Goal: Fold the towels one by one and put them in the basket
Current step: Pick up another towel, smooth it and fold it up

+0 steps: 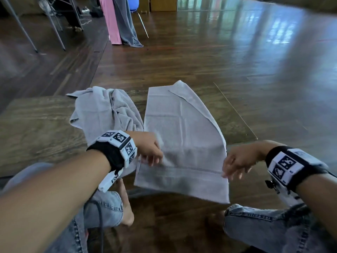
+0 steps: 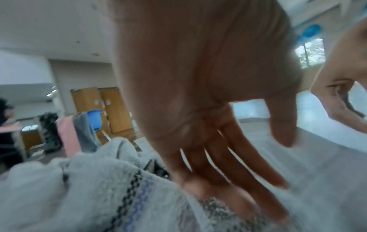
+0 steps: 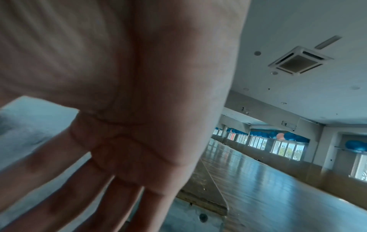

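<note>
Fingers (image 2: 234, 169) on my left hand (image 1: 150, 148) hang straight and slightly spread, tips down at the left edge of the flat towel (image 1: 182, 139); whether they touch it I cannot tell through the blur. My right hand (image 1: 238, 159) sits at the towel's right edge, its fingers (image 3: 65, 188) also loose and extended, gripping nothing. I see the towel lying on a low wooden platform (image 1: 36, 125), far corner folded over, near end hanging off the front edge. Just left of it lies a crumpled towel (image 1: 107, 110), pressing against my left wrist. My knees in jeans (image 1: 264, 225) flank the near end. From the head view I see pink and grey cloths (image 1: 120, 22) hanging beyond. Only the left wrist view shows the crumpled towel's dark woven stripe (image 2: 131, 196); only the right wrist view shows the ceiling vent (image 3: 300, 61) and windows (image 3: 286, 146).
</note>
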Motion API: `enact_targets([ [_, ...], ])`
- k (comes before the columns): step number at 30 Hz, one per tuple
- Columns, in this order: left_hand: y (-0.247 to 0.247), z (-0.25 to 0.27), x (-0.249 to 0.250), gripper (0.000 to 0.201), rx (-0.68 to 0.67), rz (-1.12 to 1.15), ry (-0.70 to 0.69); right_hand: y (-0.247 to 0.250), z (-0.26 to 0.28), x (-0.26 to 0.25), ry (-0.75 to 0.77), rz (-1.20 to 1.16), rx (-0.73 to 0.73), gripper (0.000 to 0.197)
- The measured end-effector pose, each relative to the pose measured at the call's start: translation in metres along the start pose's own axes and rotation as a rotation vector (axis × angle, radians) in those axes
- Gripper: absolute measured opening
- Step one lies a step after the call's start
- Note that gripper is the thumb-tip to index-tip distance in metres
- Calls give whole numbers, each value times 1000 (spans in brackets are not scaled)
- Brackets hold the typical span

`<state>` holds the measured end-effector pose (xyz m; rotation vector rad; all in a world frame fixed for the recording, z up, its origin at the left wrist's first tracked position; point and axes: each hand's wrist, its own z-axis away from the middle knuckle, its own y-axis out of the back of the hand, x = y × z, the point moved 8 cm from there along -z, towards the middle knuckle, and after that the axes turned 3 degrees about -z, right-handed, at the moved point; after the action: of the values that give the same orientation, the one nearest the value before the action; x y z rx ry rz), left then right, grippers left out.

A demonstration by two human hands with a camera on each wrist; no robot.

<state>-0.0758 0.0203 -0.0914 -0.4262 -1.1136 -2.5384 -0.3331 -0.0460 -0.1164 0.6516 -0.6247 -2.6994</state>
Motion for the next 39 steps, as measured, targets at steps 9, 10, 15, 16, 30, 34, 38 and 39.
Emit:
enact_targets([
  [9,79,-77,9,25,722,-132,80,109,-27,-36,235,-57,762,15],
  [10,83,-88,8,30,714,-121,118,117,-32,-37,228,-52,783,14],
  [15,106,-139,5,56,682,-101,183,160,-70,-37,194,-59,812,25],
  [16,109,-146,2,59,675,-92,201,166,-79,-36,177,-48,813,29],
  [30,101,-173,-24,92,318,-86,355,218,-147,-54,-40,67,910,56],
  [34,102,-175,-25,93,309,-52,354,234,-131,-22,-206,-306,1089,82],
  [38,102,-181,-30,94,295,-41,355,247,-129,-28,-67,-244,1138,46],
  [39,102,-182,-31,94,299,-40,353,248,-136,-38,4,-165,1073,42],
])
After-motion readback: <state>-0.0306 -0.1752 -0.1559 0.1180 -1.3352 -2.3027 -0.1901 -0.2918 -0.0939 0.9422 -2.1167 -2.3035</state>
